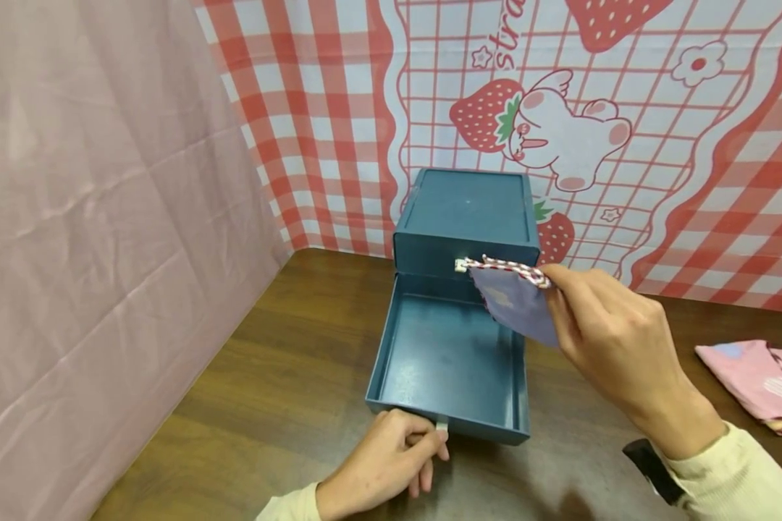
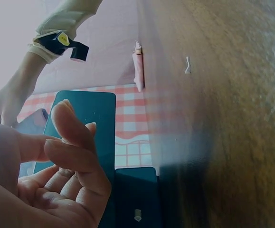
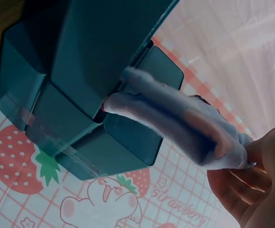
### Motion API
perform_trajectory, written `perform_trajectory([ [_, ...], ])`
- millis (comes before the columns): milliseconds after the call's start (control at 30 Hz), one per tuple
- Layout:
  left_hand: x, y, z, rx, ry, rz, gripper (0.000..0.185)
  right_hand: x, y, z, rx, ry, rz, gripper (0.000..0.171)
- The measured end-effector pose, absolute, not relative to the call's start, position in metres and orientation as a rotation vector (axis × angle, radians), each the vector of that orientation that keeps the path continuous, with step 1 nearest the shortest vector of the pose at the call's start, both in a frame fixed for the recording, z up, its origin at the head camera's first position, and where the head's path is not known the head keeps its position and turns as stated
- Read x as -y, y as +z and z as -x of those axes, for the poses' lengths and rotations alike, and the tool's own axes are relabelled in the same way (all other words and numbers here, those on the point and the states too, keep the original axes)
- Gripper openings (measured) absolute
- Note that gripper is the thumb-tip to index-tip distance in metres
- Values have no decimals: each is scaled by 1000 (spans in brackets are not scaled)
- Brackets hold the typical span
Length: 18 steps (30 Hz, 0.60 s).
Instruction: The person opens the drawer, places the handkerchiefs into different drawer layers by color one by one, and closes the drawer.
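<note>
A teal drawer box point(image 1: 465, 210) stands on the wooden table against the backdrop. Its bottom drawer point(image 1: 381, 354) is pulled out and shows a bare floor. My right hand point(image 1: 556, 289) pinches a folded purple cloth point(image 1: 518, 304) with red-and-white trim, holding it over the drawer's back right corner. In the right wrist view the purple cloth point(image 3: 184, 118) hangs from my right hand point(image 3: 244, 173) in front of the box point(image 3: 104, 52). My left hand point(image 1: 430, 445) lies loosely curled at the drawer front beside its small pull tab point(image 1: 442, 428). The tab point(image 2: 137, 214) stands free of my left hand point(image 2: 71, 152).
A folded pink cloth point(image 1: 756, 383) lies on the table point(image 1: 280, 376) at the right. A strawberry-print backdrop point(image 1: 625, 108) hangs behind the box and a pink sheet point(image 1: 104, 217) closes off the left. A black wrist camera point(image 1: 652, 467) sits on my right sleeve.
</note>
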<state>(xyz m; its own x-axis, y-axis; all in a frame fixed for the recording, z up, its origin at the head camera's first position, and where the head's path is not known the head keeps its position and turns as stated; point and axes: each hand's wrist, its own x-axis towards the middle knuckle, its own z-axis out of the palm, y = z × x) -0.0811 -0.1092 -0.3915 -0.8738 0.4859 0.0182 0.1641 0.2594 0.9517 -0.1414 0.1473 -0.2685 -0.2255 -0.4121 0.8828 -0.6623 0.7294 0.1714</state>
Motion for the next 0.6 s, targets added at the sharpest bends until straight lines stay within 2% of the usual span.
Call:
perform_trajectory([
  [600, 110, -393, 82, -2253, 1644, -613, 34, -127, -276, 158, 1780, 125, -998, 26],
])
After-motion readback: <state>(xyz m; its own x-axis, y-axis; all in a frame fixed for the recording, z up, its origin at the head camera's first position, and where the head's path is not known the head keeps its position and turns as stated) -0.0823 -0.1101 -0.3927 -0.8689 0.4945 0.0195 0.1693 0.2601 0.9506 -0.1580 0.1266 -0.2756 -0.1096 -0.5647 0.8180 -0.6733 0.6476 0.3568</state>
